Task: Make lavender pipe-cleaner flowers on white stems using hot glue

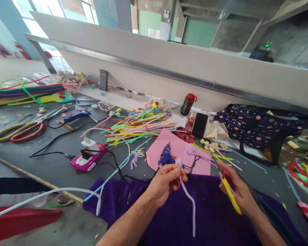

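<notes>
The left hand [166,177] is closed in a fingertip pinch on the lilac fuzzy stem [187,191], its bunched head at one o'clock, its tail hanging toward five. The right hand [234,189] is curled around the yellow-and-red-handled tool [229,192], tip toward eleven. The forearms reach in from seven and five o'clock. Beyond the left hand, at twelve, a blue glue gun [166,155] lies on a pink sheet [157,147] on the worktop [59,150].

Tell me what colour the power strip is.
Bright magenta-pink; the power strip shows best in the head view.
</notes>
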Tool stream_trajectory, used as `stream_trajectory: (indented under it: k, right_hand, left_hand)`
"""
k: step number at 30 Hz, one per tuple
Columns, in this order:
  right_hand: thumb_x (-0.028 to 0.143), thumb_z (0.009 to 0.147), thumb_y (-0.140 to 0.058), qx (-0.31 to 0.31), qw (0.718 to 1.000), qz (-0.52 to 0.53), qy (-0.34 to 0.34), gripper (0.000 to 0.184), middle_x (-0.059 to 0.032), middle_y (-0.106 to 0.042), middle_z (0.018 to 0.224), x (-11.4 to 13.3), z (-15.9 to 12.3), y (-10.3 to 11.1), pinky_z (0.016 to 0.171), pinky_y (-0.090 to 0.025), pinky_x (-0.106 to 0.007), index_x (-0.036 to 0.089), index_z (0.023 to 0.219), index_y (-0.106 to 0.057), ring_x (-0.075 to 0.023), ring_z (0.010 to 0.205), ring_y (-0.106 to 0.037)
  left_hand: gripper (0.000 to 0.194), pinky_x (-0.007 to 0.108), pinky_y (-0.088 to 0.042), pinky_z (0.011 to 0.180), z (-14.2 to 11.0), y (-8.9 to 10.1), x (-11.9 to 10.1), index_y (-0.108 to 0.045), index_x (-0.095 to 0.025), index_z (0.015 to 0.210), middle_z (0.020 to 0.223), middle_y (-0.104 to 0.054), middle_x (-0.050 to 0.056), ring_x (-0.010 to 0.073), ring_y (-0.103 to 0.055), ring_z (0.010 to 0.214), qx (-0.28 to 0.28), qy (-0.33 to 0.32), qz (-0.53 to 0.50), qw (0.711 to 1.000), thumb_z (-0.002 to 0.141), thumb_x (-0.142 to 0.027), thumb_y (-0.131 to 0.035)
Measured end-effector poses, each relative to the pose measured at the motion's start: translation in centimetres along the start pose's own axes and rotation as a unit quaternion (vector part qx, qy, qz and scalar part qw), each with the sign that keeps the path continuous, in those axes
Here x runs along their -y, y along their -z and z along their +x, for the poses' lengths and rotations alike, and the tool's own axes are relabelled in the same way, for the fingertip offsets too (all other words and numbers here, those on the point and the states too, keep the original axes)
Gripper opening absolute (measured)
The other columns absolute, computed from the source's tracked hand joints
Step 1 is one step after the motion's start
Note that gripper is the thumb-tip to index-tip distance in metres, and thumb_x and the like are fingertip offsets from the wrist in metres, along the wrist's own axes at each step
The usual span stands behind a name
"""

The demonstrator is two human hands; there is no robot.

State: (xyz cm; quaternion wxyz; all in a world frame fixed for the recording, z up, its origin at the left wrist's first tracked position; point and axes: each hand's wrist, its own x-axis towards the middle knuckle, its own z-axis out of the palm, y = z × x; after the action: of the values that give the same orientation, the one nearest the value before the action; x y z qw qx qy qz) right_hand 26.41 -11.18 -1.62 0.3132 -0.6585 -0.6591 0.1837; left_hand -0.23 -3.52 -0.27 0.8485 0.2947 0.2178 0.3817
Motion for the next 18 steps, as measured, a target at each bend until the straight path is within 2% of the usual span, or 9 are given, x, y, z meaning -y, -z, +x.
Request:
stream_trajectory:
  k: [3, 6, 9, 12, 14, 18]
  right_hand:
    - [0.038, 0.085, -0.05, 0.036, 0.987, 0.156, 0.019, 0.052, -0.0114, -0.053, 0.115, 1.8, 0.1, -1.2, 0.077, -0.047, -0.032, 0.026, 0.132, -0.033, -0.0206, 0.088, -0.058]
    - [0.038, 0.086, -0.05, 0.059, 0.972, 0.224, 0.03, 0.049, -0.0097, -0.057, 0.106, 3.0, 0.5, -2.1, 0.071, -0.048, -0.03, 0.025, 0.131, -0.036, -0.0189, 0.082, -0.058]
    - [0.036, 0.084, -0.053, 0.036, 0.98, 0.192, 0.035, 0.055, -0.0088, -0.057, 0.104, 3.0, 0.8, -2.1, 0.072, -0.048, -0.029, 0.026, 0.134, -0.035, -0.0189, 0.084, -0.057]
    - [0.035, 0.082, -0.055, 0.013, 0.99, 0.128, 0.05, 0.061, -0.0108, -0.054, 0.114, 2.4, 0.4, -1.7, 0.079, -0.047, -0.032, 0.025, 0.137, -0.032, -0.0228, 0.095, -0.055]
    - [0.035, 0.08, -0.056, 0.019, 0.994, 0.087, 0.063, 0.062, -0.0111, -0.049, 0.121, 2.0, -0.1, -1.4, 0.083, -0.045, -0.034, 0.025, 0.137, -0.032, -0.0248, 0.102, -0.052]
    - [0.036, 0.079, -0.057, 0.041, 0.995, 0.062, 0.064, 0.06, -0.0088, -0.049, 0.118, 1.8, -1.0, -1.5, 0.081, -0.046, -0.033, 0.025, 0.133, -0.034, -0.0219, 0.094, -0.055]
  left_hand:
    - [0.022, 0.017, -0.025, 0.041, 0.1, -0.1, -0.1, -0.063, -0.013, 0.068, 0.061, -0.062, 0.002, 0.0053, -0.046, 0.048, -0.012, 0.011, -0.001, 1.0, 0.066, -0.034, -0.072]
    - [0.024, 0.016, -0.026, 0.041, 0.1, -0.1, -0.2, -0.062, -0.013, 0.068, 0.059, -0.061, 0.001, 0.0048, -0.046, 0.046, -0.021, 0.022, 0.011, 0.999, 0.065, -0.035, -0.072]
    - [0.024, 0.016, -0.026, 0.041, 0.2, -0.1, -0.4, -0.061, -0.013, 0.067, 0.058, -0.061, 0.001, 0.0041, -0.044, 0.044, -0.023, 0.027, 0.024, 0.999, 0.066, -0.035, -0.07]
    - [0.023, 0.016, -0.026, 0.04, 0.2, 0.0, -0.4, -0.061, -0.013, 0.066, 0.057, -0.059, 0.0, 0.0037, -0.043, 0.044, -0.02, 0.02, 0.026, 0.999, 0.067, -0.034, -0.07]
    - [0.021, 0.016, -0.026, 0.041, 0.1, 0.0, -0.4, -0.062, -0.013, 0.067, 0.056, -0.058, 0.0, 0.0039, -0.043, 0.045, -0.02, 0.017, 0.025, 0.999, 0.068, -0.034, -0.069]
    - [0.019, 0.017, -0.026, 0.042, 0.0, 0.1, -0.2, -0.065, -0.014, 0.07, 0.056, -0.059, -0.001, 0.0041, -0.043, 0.045, -0.006, 0.001, 0.074, 0.997, 0.071, -0.033, -0.067]
